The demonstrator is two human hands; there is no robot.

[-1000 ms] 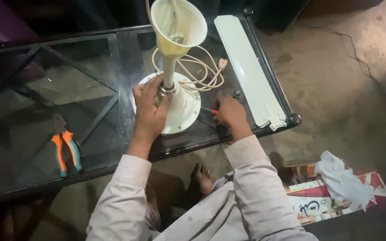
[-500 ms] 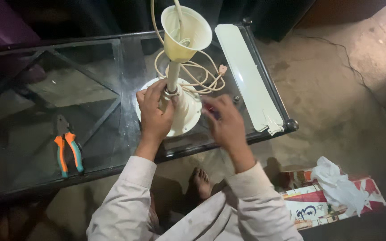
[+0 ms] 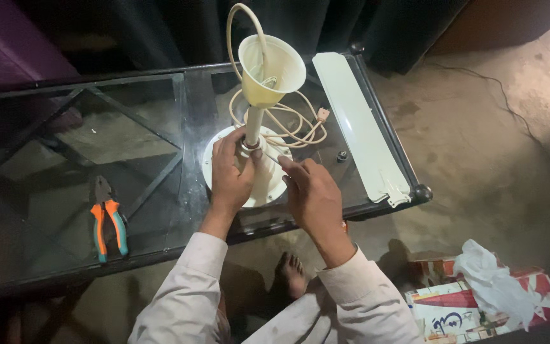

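Hands at the cream fan base (image 3: 268,185): we see left hand (image 3: 232,173) gripping its stem; right hand (image 3: 313,194), at 3 o'clock, pinches a thin tool (image 3: 272,158).

One table (image 3: 186,89) carries one fan motor (image 3: 249,172), one blade (image 3: 361,121) and one pliers (image 3: 108,220). One box (image 3: 472,302) and one cloth (image 3: 498,283) lie at four o'clock.

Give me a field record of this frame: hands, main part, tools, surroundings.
left hand: grips the rod base on the cream fan motor housing
right hand: holds a thin screwdriver, tip toward the rod base
canopy cup: atop the rod, cord looping out
fan blade: flat on the glass table, right edge
pliers: orange and teal, lying left
box: on floor, white cloth on it
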